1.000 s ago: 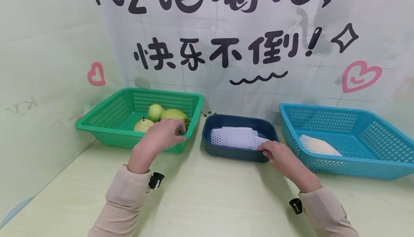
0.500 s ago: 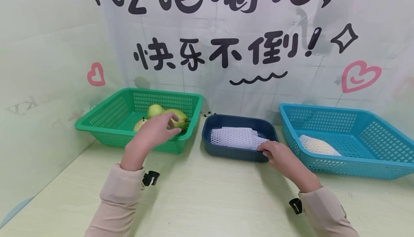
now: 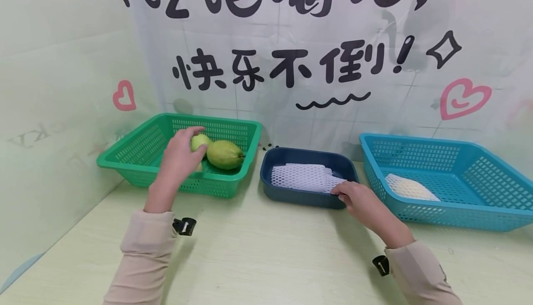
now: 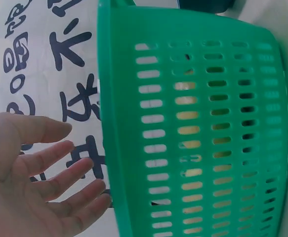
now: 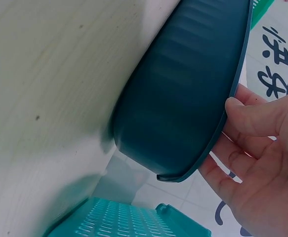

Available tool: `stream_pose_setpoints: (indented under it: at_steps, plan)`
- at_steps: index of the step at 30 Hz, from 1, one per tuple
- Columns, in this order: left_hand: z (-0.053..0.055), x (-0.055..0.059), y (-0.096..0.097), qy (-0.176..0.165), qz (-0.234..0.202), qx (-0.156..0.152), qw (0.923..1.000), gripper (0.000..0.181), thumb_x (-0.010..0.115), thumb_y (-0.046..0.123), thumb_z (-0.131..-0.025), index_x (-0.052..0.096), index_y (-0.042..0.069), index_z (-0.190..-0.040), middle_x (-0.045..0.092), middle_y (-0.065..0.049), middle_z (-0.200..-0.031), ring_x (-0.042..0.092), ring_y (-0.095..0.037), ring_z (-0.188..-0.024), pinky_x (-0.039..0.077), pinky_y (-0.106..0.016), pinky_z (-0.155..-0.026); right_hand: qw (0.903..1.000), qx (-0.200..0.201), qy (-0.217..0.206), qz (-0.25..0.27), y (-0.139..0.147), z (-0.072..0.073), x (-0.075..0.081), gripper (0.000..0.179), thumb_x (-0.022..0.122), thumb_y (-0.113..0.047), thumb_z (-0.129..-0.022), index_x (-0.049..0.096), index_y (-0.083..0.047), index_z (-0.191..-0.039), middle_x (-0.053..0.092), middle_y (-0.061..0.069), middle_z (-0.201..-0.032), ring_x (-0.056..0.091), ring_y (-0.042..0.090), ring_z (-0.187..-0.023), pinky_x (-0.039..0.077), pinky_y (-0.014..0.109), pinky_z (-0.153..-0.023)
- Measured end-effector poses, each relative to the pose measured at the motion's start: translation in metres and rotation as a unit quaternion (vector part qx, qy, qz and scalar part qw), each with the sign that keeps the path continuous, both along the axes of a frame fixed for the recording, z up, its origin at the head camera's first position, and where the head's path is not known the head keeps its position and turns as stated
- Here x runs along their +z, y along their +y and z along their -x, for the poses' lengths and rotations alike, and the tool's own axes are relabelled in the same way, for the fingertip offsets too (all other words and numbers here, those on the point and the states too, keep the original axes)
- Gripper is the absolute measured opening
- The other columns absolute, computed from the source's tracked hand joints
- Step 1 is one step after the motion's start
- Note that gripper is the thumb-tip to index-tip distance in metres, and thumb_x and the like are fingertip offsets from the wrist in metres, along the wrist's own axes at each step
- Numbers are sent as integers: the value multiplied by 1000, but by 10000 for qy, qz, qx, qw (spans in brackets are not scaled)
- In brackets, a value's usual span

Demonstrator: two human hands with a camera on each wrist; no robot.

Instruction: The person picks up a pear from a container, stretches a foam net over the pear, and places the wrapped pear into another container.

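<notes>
My left hand [image 3: 179, 154] is over the front left of the green basket [image 3: 141, 168], thumb and fingers spread apart and holding nothing. Just beside its fingertips is a round green fruit [image 3: 201, 141], partly covered by the hand. A long green pear [image 3: 225, 155] lies to the right, and a pale yellow pear [image 3: 199, 168] is mostly hidden behind the hand. My right hand [image 3: 360, 201] pinches the front right rim of the dark blue tray [image 5: 178, 98], thumb outside and fingers inside. White foam net sleeves [image 3: 301, 177] lie in that tray, one end right at the fingertips.
A blue basket [image 3: 458, 214] stands on the right with a pale fruit in a foam net [image 3: 410, 188] inside. Behind everything hangs a printed white sheet [image 3: 270, 110]. All the containers stand on a pale wooden table [image 3: 266, 258].
My left hand has moved left and slightly up over the green basket, from near the long pear to the round fruit, its fingers spreading wider. My right hand stays at the tray.
</notes>
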State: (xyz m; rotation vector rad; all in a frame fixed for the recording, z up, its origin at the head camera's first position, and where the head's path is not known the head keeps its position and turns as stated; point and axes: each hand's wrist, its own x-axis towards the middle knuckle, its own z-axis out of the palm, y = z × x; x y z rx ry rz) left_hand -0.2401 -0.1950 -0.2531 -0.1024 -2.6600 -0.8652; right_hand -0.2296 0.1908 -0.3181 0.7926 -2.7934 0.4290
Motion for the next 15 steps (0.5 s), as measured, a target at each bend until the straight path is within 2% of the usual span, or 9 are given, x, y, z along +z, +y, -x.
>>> stream_pose_setpoints:
  at_steps: [8,11,15]
  plan:
    - [5,-10,-15,155,-259,506,9983,52,50,16,-93,35,7,-142,29,-30,-142,29,-52,-126,31,-65,-95,10000,29,26,-19,0,1,-1,23,57,9,-84,67,-4,-99,68,9,-97,62,28,-93,51,45,-82]
    - [5,-12,-19,41,-273,656,9975,56,50,16,-92,30,7,-144,26,-32,-143,27,-54,-126,29,-65,-96,10000,36,31,-16,0,0,0,23,57,9,-84,67,-4,-99,68,9,-97,62,29,-93,51,45,-82]
    - [6,-17,-23,-232,-246,778,9964,64,52,17,-91,22,1,-145,31,-33,-140,32,-52,-123,31,-63,-96,10000,51,72,-6,0,0,0,23,57,9,-84,67,-4,-99,68,9,-97,62,28,-93,51,45,-82]
